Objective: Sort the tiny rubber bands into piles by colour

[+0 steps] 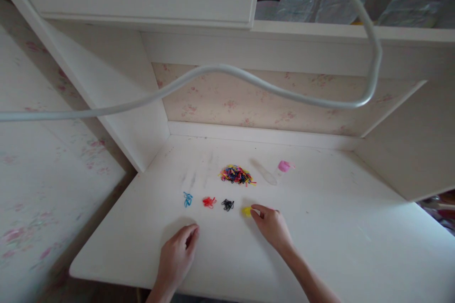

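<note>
The yellow bands (246,211) at the fingers (261,209) of the right hand (275,228) look rubbery, though too small to judge their finish. Beyond those fingers, the small bottle (278,174) is clear plastic, its pink cap (284,166) opaque plastic. Beneath them, the white tabletop (341,236) is smooth, faintly glossy.

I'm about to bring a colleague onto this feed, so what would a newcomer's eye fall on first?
Probably the multicolored heap on the white desk, with a blue pile, red pile, black pile and yellow pile in a row before it. Next, perhaps, the right hand, fingertips at the yellow pile, and the pale bent tube sweeping across the upper view.
</note>
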The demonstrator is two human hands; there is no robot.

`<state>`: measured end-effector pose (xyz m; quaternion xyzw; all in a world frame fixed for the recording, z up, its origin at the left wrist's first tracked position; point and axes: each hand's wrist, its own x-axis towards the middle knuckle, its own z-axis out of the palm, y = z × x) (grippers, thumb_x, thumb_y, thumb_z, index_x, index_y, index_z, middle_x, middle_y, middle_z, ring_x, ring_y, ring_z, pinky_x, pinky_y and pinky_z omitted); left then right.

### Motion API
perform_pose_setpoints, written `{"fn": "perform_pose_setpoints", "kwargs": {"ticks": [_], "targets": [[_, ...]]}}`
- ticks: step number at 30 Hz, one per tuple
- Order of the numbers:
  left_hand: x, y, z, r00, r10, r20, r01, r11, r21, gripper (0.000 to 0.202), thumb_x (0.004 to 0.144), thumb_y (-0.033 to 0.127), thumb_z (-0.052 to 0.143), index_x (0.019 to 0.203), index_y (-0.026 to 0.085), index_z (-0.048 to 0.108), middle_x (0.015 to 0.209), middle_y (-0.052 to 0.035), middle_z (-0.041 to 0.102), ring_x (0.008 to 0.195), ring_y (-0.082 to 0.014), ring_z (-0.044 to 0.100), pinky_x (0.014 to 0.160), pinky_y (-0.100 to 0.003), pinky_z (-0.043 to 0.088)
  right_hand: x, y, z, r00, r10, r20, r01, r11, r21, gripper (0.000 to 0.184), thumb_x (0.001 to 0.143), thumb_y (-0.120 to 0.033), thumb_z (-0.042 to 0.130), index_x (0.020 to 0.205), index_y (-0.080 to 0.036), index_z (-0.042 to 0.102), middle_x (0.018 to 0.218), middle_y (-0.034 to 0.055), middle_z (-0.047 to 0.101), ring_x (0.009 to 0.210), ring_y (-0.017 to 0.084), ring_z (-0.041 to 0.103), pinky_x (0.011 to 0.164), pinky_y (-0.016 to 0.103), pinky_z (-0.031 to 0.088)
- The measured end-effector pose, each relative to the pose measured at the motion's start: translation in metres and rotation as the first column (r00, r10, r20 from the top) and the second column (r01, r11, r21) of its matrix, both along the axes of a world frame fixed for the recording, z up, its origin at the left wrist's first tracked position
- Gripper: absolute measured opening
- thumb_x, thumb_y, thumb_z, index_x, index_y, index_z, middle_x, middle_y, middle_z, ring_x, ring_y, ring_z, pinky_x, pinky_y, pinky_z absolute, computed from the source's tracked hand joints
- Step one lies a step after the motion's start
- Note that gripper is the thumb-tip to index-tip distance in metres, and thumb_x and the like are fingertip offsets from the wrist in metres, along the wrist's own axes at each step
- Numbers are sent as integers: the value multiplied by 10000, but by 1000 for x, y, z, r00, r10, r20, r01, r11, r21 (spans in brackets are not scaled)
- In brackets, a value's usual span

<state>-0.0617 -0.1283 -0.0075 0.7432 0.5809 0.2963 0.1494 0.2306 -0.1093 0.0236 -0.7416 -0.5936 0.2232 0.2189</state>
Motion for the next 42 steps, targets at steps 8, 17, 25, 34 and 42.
{"fn": "perform_pose_setpoints", "kwargs": {"ticks": [8, 17, 25, 34, 42], "targets": [[2, -1, 2, 1000, -4, -22, 3, 1000, -19, 224, 886, 359, 460, 918, 248, 652, 831, 2, 725, 704, -141, 683, 646, -206, 528, 8, -21, 0, 991, -85, -99, 92, 994, 60, 406, 837, -469, 423, 955, -225, 725, 531, -15, 588, 488, 124, 526, 521, 212, 366], [66, 26, 43, 989, -140, -46, 131, 978, -160, 254, 894, 300, 417, 874, 239, 662, 801, -4, 707, 684, -124, 649, 644, -204, 473, 46, -86, -20, 880, -421, -220, 429, 903, -13, 524, 781, -607, 414, 954, -212, 710, 526, -14, 557, 500, 139, 513, 496, 211, 381], [155, 93, 59, 920, -215, -327, 186, 975, -118, 213, 900, 296, 427, 969, 248, 623, 923, -18, 690, 807, -147, 637, 678, -228, 424, 49, -88, -29, 856, -417, -306, 438, 899, 3, 513, 790, -596, 443, 969, -191, 703, 557, -19, 569, 523, 128, 506, 524, 199, 379], [189, 126, 39, 891, -208, -403, 187, 978, -92, 268, 915, 284, 376, 1069, 209, 583, 1026, -73, 645, 836, -203, 635, 675, -292, 451, 50, -83, -29, 872, -395, -289, 419, 908, 22, 465, 815, -576, 432, 931, -219, 707, 518, -28, 528, 501, 124, 481, 509, 204, 349], [188, 129, 36, 905, -198, -377, 180, 980, -81, 292, 933, 270, 326, 994, 215, 607, 1007, -50, 641, 842, -179, 626, 658, -275, 443, 51, -80, -31, 878, -394, -274, 409, 912, 1, 461, 825, -565, 411, 933, -227, 706, 551, -16, 571, 518, 129, 515, 524, 202, 362]]}}
